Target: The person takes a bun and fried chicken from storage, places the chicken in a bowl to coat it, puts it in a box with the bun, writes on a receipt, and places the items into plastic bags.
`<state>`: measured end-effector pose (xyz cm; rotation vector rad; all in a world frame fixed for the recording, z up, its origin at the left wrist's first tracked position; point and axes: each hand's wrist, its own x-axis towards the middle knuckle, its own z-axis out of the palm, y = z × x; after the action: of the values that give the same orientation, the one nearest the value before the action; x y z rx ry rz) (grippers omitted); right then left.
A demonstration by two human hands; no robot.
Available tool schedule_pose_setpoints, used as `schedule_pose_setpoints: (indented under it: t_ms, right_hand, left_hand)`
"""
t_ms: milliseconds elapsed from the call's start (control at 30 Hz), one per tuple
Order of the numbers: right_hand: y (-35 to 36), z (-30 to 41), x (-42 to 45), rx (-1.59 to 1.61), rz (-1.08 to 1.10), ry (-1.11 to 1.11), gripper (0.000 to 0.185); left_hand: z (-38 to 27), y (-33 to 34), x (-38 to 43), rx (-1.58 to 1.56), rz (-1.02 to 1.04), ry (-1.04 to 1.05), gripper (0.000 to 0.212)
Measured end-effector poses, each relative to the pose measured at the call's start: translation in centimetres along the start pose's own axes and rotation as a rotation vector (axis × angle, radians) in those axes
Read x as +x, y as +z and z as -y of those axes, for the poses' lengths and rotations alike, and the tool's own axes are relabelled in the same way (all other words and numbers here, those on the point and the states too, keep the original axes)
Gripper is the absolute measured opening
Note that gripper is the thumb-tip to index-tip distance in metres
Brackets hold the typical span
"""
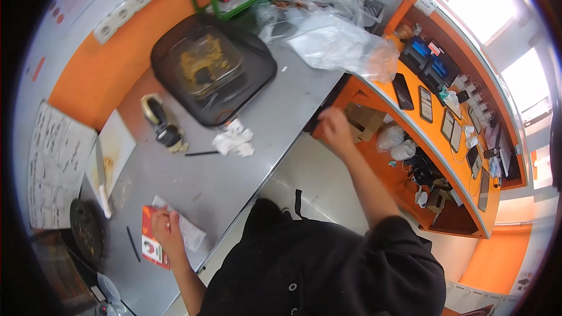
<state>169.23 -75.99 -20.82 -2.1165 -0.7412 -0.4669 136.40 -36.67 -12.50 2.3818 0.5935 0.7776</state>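
Note:
Over the near part of the grey metal table (246,180), my left hand (167,228) rests on a red and white printed card (153,250). Whether its fingers grip the card cannot be made out. A white paper slip (191,232) lies partly beneath the hand. My right hand (336,129) is raised off the table's right edge, its fingers loosely curled and slightly blurred, with no object visible in them. Crumpled white paper (235,140) lies farther up the table, beside a thin black stick (202,153). Another black stick (133,244) lies left of the card.
A black tray (259,83) holds a clear plastic container (232,59) of yellowish food. A knife (102,175) lies on a stained white board (118,145). Plastic bags (325,39) cover the table's far end. Several phones (426,103) rest on an orange counter (386,92) at right.

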Motion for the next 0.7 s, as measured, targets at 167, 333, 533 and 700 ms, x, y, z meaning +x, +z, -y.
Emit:
schedule_pose_setpoints:
  t_ms: [167, 333, 533, 700]
  right_hand:
    - [-4.2, -15.9, 13.7, -0.210, -0.141, 0.046, 0.019]
    - [-2.2, -23.6, 19.6, -0.576, 0.255, 0.105, 0.020]
    - [-1.4, -26.7, 20.6, -0.394, 0.365, 0.209, 0.021]
    - [-2.7, -24.2, 20.1, -0.205, 0.364, 0.149, 0.028]
  left_hand:
    - [-4.9, 11.1, 3.9, -0.274, 0.217, 0.025, 0.035]
    - [-15.0, 26.7, 11.3, -0.551, 0.578, 0.210, 0.031]
    - [-29.7, 41.8, 17.5, -0.236, 0.746, 0.828, 0.034]
    - [-33.8, 50.9, 18.7, -0.295, 0.373, 0.704, 0.059]
